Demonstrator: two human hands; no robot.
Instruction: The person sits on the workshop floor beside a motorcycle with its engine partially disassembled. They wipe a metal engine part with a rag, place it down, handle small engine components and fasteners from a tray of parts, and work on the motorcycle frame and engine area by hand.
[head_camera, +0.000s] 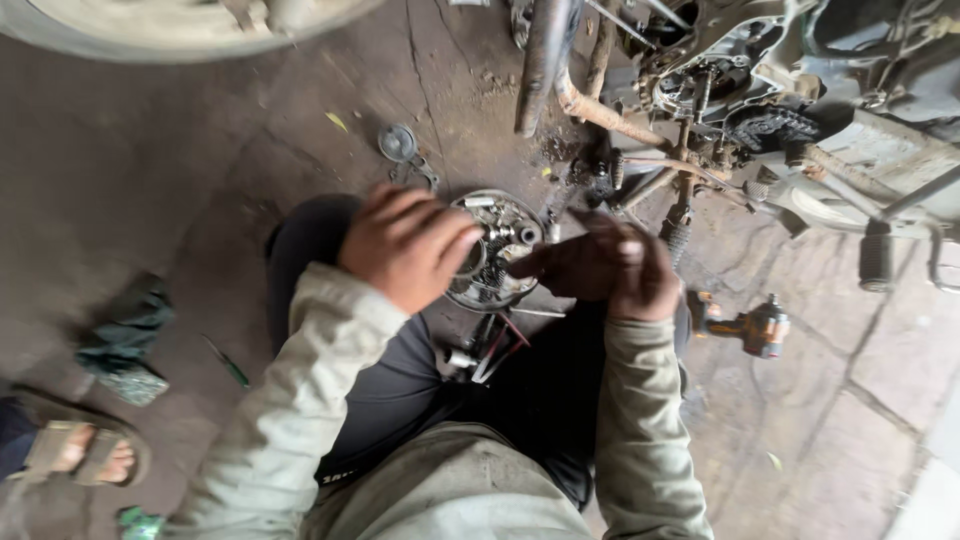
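hands meet over a round metal tray (520, 215) of small engine parts on the floor (200, 200) between the knees, close to the stripped motorcycle (720, 110). left hand (408, 245) rests half-curled on its rim, steadying; greasy right hand (610, 268) pinches something small, unclear what. drill (750, 325) lies nearby.

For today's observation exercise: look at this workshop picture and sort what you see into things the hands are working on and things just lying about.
In hand:
- left hand resting on the round metal plate of small parts
- right hand, greasy, reaching into that plate

Lying about:
- cordless driver on the floor
- green rag
- small screwdriver
- round metal cap
- stripped motorcycle frame beyond
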